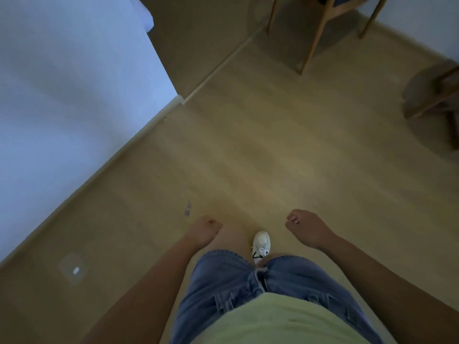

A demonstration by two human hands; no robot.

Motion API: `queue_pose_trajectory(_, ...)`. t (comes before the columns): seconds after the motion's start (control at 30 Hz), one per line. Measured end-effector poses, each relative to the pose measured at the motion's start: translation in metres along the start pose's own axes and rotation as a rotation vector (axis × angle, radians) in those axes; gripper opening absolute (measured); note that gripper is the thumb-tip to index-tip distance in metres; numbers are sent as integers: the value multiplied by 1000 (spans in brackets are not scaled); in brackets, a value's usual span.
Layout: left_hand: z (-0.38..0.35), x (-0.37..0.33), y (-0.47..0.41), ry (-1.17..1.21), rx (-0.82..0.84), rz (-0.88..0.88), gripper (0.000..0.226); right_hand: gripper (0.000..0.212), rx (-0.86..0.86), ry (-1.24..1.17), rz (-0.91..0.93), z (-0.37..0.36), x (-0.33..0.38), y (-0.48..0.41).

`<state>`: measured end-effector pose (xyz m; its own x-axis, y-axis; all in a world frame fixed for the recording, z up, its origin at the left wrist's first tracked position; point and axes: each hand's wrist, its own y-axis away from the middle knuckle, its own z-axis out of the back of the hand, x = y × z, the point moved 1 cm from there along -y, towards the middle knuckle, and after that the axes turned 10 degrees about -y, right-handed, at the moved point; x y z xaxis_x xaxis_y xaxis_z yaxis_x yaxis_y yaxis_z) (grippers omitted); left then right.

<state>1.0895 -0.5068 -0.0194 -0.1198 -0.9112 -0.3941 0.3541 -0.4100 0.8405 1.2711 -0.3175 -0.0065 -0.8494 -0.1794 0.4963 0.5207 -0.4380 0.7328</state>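
I stand on a light wooden floor and look down at myself. My left hand hangs in front of my left thigh with its fingers loosely curled, holding nothing. My right hand hangs the same way on the right, also holding nothing. One white sneaker shows between the legs of my blue jeans.
A white wall with a baseboard runs along the left to a corner. A wooden chair stands at the top. Dark wooden furniture sits at the right edge. A small scrap lies on the floor near my left hand.
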Motion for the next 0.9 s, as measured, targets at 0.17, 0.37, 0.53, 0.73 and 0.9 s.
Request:
queue_pose_trajectory(0.17, 61, -52, -66, 138, -108, 57, 14, 29, 37, 49, 41, 66, 73, -99)
queue_pose_trajectory(0.37, 189, -99, -159, 226, -219, 109, 15, 29, 41, 70, 34, 138, 177, -224)
queue_pose_trajectory(0.53, 330, -158, -227, 163, -130, 125, 16, 30, 54, 54, 31, 204, 271, -308)
queue_pose_trajectory(0.73, 447, -242, -303, 216, -115, 118, 14, 25, 38, 35, 49, 276, 363, -413)
queue_pose_trajectory(0.9, 523, -318, -375, 525, -189, 190, 9, 12, 72, 117, 160, 347, 455, -534)
